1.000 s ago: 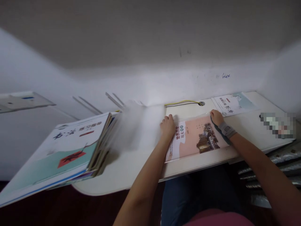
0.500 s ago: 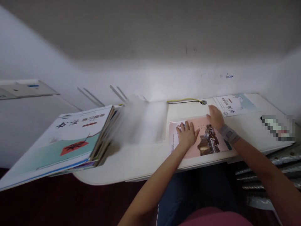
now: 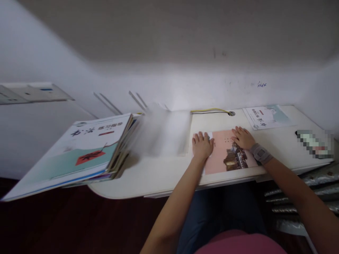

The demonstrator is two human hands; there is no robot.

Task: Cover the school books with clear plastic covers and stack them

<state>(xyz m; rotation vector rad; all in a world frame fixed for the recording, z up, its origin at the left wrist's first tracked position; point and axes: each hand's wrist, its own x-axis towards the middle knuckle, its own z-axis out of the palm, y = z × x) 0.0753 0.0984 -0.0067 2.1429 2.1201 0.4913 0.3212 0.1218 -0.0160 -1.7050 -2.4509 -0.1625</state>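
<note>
A pink-covered book (image 3: 218, 160) with a picture of a building lies flat on the white desk near its front edge. My left hand (image 3: 202, 145) rests flat on the left part of its cover, fingers stretched out. On the upper right part of the same cover lies my right hand (image 3: 243, 138), palm down with its fingers apart. A grey band is around my right wrist. To the left of the book lies a blurred, whitish translucent sheet or stack (image 3: 169, 135), whose kind I cannot make out.
A tall stack of books (image 3: 97, 148) stands at the desk's left end, overhanging its edge. Another booklet (image 3: 268, 117) lies at the back right, near a pixelated object (image 3: 315, 144). A yellow cable (image 3: 212, 109) runs along the wall into a hole in the desk (image 3: 159, 176).
My left hand has slid left across the cover. My right hand has come down from the book's upper edge to lie flat on it. The view has shifted slightly.
</note>
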